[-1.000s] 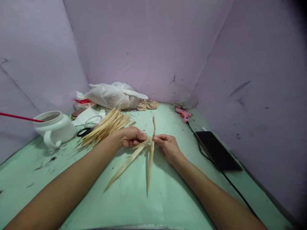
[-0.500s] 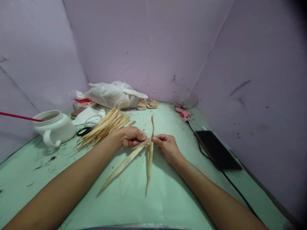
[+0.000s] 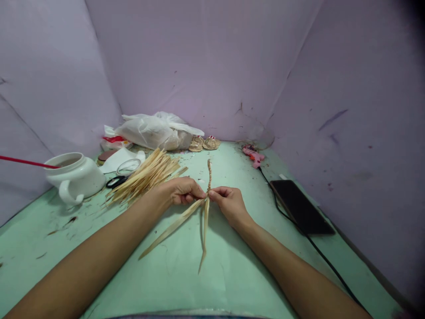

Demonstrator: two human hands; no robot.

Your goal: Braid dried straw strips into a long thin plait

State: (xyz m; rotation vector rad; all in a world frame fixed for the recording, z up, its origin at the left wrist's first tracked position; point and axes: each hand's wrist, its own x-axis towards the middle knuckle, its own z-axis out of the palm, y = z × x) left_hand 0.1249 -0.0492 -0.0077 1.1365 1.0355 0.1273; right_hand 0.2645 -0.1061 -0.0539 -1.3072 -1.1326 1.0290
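A thin braid of dry straw-coloured leaf strips (image 3: 209,175) points away from me at the middle of the table. My left hand (image 3: 187,190) pinches the strips at the braid's near end. From the other side, my right hand (image 3: 227,201) has thumb and finger closed on the same spot, and the fingertips of both hands nearly meet there. Loose strip ends (image 3: 172,227) trail toward me, one slanting left and others hanging nearly straight down. Which strip lies in which fingers is partly hidden. Beyond my left forearm lies a bundle of dry strips (image 3: 149,175).
To the left stand a white pot (image 3: 81,177) with a red stick (image 3: 26,161), and black-handled scissors (image 3: 116,181). A white plastic bag (image 3: 156,130) and woven round pieces (image 3: 210,143) lie at the back. Rightward are a pink glue gun (image 3: 254,156), its black cord and a dark phone (image 3: 302,207).
Both hands have stayed at the braid's near end, and my left fingertips have moved slightly right, closer to the right ones. The loose strips have swung a little, with fewer showing beside my left fingers.
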